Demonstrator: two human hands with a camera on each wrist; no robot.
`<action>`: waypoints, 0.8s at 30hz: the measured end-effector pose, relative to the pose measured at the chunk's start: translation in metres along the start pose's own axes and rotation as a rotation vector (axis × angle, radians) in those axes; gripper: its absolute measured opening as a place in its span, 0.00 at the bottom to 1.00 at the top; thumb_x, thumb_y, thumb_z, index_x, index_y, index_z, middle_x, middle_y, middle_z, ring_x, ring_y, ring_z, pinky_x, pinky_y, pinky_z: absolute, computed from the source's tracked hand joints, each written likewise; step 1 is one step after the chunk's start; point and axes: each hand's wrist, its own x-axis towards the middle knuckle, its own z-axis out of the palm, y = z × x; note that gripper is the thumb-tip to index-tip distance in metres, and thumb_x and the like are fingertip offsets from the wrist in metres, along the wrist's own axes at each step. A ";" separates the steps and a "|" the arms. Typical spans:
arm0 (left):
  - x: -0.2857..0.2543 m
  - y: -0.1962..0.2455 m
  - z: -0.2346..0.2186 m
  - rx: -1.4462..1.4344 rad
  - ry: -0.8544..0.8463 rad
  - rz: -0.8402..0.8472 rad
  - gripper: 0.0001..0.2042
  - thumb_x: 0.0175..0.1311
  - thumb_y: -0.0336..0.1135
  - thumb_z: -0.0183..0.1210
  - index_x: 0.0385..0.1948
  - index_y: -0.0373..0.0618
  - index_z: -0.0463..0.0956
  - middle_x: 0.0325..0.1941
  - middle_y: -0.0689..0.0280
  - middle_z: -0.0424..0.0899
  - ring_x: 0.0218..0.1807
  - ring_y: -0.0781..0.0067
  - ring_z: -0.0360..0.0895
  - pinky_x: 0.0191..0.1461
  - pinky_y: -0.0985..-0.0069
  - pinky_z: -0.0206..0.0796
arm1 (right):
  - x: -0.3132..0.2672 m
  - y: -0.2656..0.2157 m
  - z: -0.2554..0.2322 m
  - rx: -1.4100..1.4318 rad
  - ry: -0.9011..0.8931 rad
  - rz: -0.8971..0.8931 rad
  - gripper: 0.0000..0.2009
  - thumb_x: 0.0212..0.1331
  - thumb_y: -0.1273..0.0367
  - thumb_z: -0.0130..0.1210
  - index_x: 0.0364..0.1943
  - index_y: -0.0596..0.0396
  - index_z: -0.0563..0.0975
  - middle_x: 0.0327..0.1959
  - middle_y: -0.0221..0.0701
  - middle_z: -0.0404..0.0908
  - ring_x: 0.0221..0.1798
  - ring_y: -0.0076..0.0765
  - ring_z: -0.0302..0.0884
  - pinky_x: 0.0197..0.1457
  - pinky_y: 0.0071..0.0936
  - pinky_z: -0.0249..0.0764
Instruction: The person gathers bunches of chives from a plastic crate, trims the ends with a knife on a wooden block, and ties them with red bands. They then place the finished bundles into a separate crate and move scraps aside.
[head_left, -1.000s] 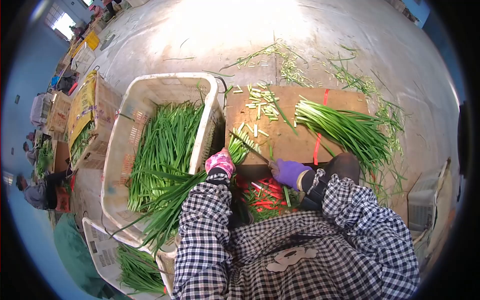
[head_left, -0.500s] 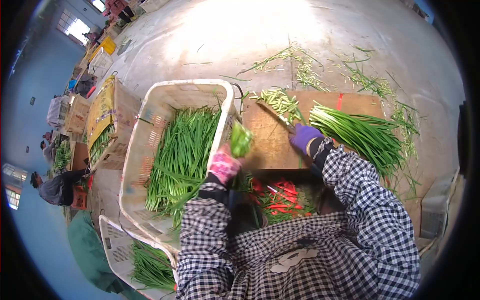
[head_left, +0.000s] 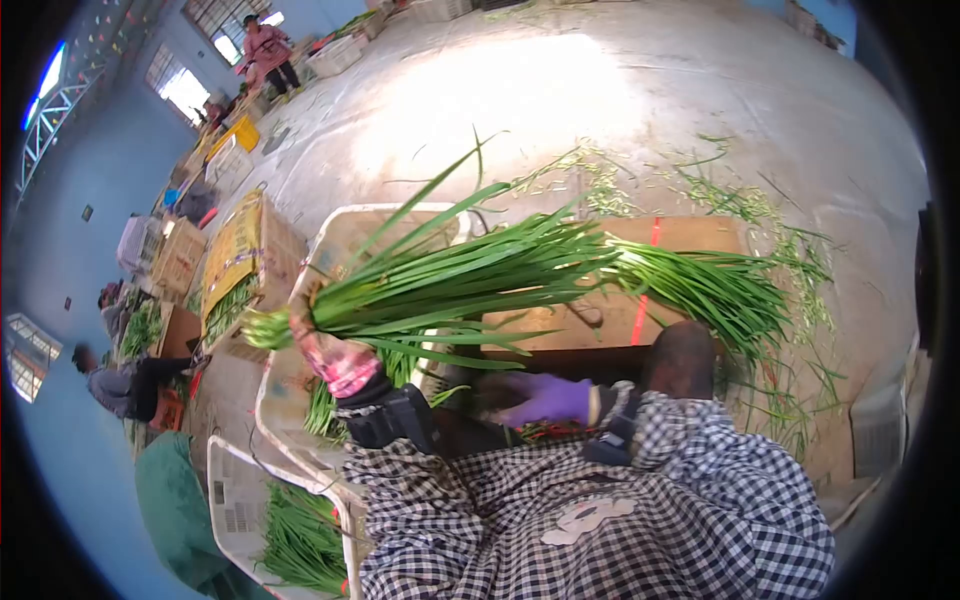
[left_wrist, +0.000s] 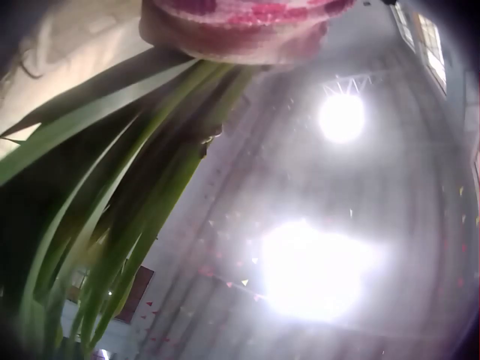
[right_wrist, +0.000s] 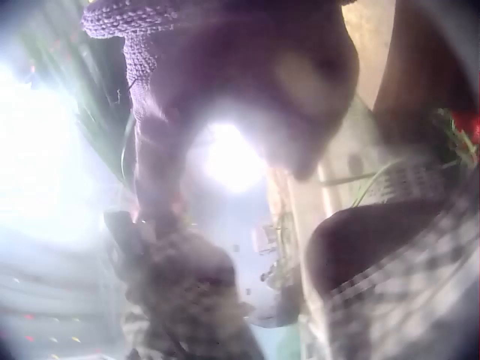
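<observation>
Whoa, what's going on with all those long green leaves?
A person holds up a bunch of long green leaves in their pink-gloved left hand. Their purple-gloved right hand is down by their lap, too blurry to tell if it holds anything. Another bunch lies on a brown board, and more leaves sit in the big white crate beside it.

From our right grip [head_left: 540, 402], the leafy bundle [head_left: 450, 275] in our left grip [head_left: 335, 350] bars ten through twelve o'clock! Nine's shut off too, by the crate [head_left: 283, 400]. But one o'clock: there's our gap, a bare strip of brown bench [head_left: 610, 325]! At two, a pale-stemmed bunch [head_left: 700, 280] blocks us; just below, a dark knee [head_left: 685, 358].
</observation>
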 end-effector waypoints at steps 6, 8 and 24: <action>-0.054 -0.083 -0.023 -0.259 0.388 -0.257 0.16 0.54 0.40 0.50 0.39 0.38 0.70 0.38 0.57 0.76 0.38 0.58 0.75 0.46 0.55 0.69 | -0.006 0.031 -0.010 0.033 0.336 -0.374 0.28 0.51 0.65 0.58 0.58 0.51 0.63 0.57 0.35 0.65 0.54 0.33 0.68 0.58 0.31 0.63; -0.064 -0.102 -0.026 -0.276 0.528 -0.319 0.18 0.55 0.42 0.48 0.41 0.38 0.71 0.40 0.54 0.78 0.37 0.57 0.77 0.44 0.59 0.71 | -0.010 0.015 -0.023 0.336 0.581 -0.269 0.25 0.51 0.69 0.57 0.55 0.54 0.66 0.54 0.35 0.68 0.53 0.34 0.69 0.59 0.33 0.62; -0.106 -0.154 0.005 -0.552 -0.023 -0.753 0.23 0.62 0.52 0.40 0.51 0.46 0.67 0.52 0.59 0.73 0.47 0.58 0.74 0.48 0.61 0.69 | 0.046 -0.123 -0.054 0.129 0.798 -0.715 0.11 0.56 0.73 0.52 0.44 0.59 0.72 0.36 0.29 0.77 0.38 0.28 0.75 0.39 0.25 0.73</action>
